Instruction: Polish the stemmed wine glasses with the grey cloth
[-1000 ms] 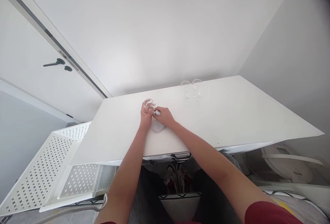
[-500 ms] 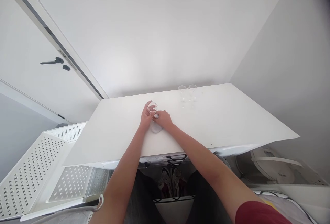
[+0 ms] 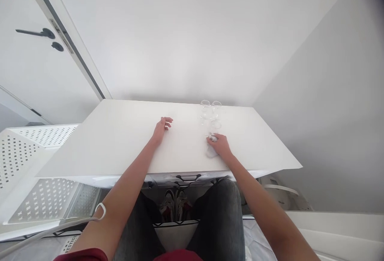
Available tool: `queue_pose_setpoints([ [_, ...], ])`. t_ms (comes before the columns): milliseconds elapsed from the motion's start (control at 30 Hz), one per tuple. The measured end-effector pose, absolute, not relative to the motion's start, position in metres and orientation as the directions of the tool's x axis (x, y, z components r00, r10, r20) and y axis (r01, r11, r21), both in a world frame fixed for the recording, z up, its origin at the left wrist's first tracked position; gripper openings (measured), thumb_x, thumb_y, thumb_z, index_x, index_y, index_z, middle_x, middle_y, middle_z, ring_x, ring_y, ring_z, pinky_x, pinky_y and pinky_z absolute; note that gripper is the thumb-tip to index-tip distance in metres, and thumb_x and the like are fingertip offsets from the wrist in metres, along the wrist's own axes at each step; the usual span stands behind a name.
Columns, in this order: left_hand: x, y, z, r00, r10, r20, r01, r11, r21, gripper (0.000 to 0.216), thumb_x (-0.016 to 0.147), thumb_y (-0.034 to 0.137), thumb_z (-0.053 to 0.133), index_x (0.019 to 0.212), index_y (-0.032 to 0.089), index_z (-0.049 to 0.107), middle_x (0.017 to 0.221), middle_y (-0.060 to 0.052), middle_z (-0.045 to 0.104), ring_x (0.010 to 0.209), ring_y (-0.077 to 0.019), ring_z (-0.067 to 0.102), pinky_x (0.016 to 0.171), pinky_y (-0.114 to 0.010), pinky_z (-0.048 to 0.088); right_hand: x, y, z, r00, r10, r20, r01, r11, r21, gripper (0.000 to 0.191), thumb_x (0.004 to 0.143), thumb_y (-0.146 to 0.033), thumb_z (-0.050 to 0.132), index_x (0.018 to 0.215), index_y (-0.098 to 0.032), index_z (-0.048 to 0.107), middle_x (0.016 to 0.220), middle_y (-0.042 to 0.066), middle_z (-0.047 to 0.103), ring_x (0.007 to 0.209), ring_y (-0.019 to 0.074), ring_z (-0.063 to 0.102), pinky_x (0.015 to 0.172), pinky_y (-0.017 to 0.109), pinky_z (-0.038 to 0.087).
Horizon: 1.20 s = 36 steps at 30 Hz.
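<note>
Clear round-rimmed glass (image 3: 215,125) gone from the left hand (image 3: 161,129) to the right's side

It sits just beyond the right hand (image 3: 221,143), the nearer one, which is curled on a pale soft cloth (image 3: 211,152); contact with the glass, and its tilt, I can't tell. Left, loosely open, holds nothing.

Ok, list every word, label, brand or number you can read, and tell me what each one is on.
"RESTI", with any further letters uncertain: on the pale material at the lower left.
Dark mark on the white object under the table's right side: too small and blurred to read.
</note>
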<state>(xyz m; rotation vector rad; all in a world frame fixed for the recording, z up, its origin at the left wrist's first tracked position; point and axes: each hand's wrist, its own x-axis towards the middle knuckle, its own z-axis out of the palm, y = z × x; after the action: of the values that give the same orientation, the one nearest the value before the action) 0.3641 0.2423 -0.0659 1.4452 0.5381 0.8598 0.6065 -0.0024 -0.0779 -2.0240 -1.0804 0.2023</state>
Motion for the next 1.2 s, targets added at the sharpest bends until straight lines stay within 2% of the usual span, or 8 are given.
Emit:
queue_pose_setpoints([
  [200,0.365,0.244,-0.069,0.604,0.778,0.175,-0.167,-0.091,0.982,0.062,0.1,0.07,0.035,0.099,0.02,0.072,0.117,-0.01,0.065,0.086,-0.0156,0.058,0.073,-0.029,0.045,0.649,-0.026,-0.076,0.732,0.668,0.137,0.54,-0.444,-0.715,0.037,0.08,-0.058,0.071,0.091,-0.025,0.083,0.101,0.006,0.081,0.094,0.0289,0.072,0.082,0.037,0.052],
  [367,0.363,0.244,-0.069,0.597,0.785,0.166,-0.176,-0.074,0.982,0.061,0.1,0.07,0.037,0.097,0.019,0.071,0.115,-0.01,0.065,0.084,-0.0154,0.057,0.072,-0.03,0.045,0.647,-0.009,-0.074,0.798,0.597,0.086,0.51,-0.591,-0.625,0.041,0.081,-0.062,0.069,0.1,-0.03,0.084,0.107,0.007,0.08,0.098,0.0319,0.072,0.082,0.041,0.052],
  [500,0.363,0.244,-0.068,0.589,0.788,0.181,-0.188,-0.084,0.979,0.059,0.099,0.07,0.038,0.093,0.02,0.068,0.11,-0.009,0.065,0.08,-0.0153,0.056,0.07,-0.03,0.044,0.646,-0.009,-0.075,0.809,0.58,0.09,0.497,-0.596,-0.631,0.042,0.081,-0.062,0.068,0.103,-0.03,0.084,0.107,0.008,0.08,0.098,0.0315,0.072,0.081,0.04,0.052],
  [567,0.364,0.243,-0.067,0.594,0.781,0.191,-0.169,-0.111,0.979,0.059,0.099,0.07,0.037,0.083,0.02,0.063,0.095,-0.007,0.063,0.076,-0.0157,0.053,0.068,-0.031,0.041,0.645,-0.011,-0.074,0.816,0.573,0.076,0.482,-0.602,-0.636,0.042,0.08,-0.061,0.069,0.104,-0.03,0.083,0.107,0.008,0.08,0.097,0.0315,0.071,0.082,0.041,0.052],
  [667,0.362,0.241,-0.063,0.638,0.749,0.179,-0.102,-0.148,0.984,0.065,0.1,0.072,0.031,0.06,0.021,0.039,0.064,-0.002,0.04,0.06,-0.0152,0.037,0.059,-0.033,0.029,0.644,-0.012,-0.074,0.817,0.572,0.073,0.476,-0.597,-0.646,0.041,0.08,-0.06,0.069,0.104,-0.03,0.082,0.108,0.007,0.08,0.097,0.0311,0.071,0.081,0.04,0.051],
  [800,0.354,0.231,-0.053,0.798,0.596,0.093,0.03,-0.193,0.981,0.066,0.1,0.073,0.024,0.058,0.023,0.015,0.058,0.002,0.012,0.053,-0.0133,0.01,0.058,-0.036,0.01,0.643,-0.012,-0.073,0.819,0.566,0.087,0.473,-0.582,-0.662,0.043,0.078,-0.059,0.069,0.108,-0.029,0.08,0.108,0.007,0.078,0.096,0.0299,0.069,0.08,0.039,0.05],
  [1000,0.347,0.218,-0.042,0.918,0.397,-0.021,0.131,-0.252,0.959,0.063,0.097,0.065,0.044,0.06,0.021,0.017,0.062,0.003,0.012,0.056,-0.0114,0.006,0.06,-0.036,0.007,0.643,-0.022,-0.073,0.822,0.543,0.171,0.483,-0.506,-0.715,0.053,0.072,-0.061,0.076,0.111,-0.026,0.068,0.102,0.006,0.073,0.09,0.0251,0.066,0.08,0.035,0.048],
  [1200,0.352,0.215,-0.046,0.885,0.466,0.02,0.119,-0.266,0.957,0.065,0.096,0.069,0.045,0.058,0.022,0.022,0.059,0.002,0.016,0.054,-0.0112,0.007,0.059,-0.035,0.008,0.644,-0.032,-0.073,0.746,0.64,0.187,0.549,-0.431,-0.716,0.045,0.075,-0.067,0.072,0.088,-0.025,0.059,0.089,0.002,0.071,0.082,0.0215,0.061,0.074,0.032,0.046],
])
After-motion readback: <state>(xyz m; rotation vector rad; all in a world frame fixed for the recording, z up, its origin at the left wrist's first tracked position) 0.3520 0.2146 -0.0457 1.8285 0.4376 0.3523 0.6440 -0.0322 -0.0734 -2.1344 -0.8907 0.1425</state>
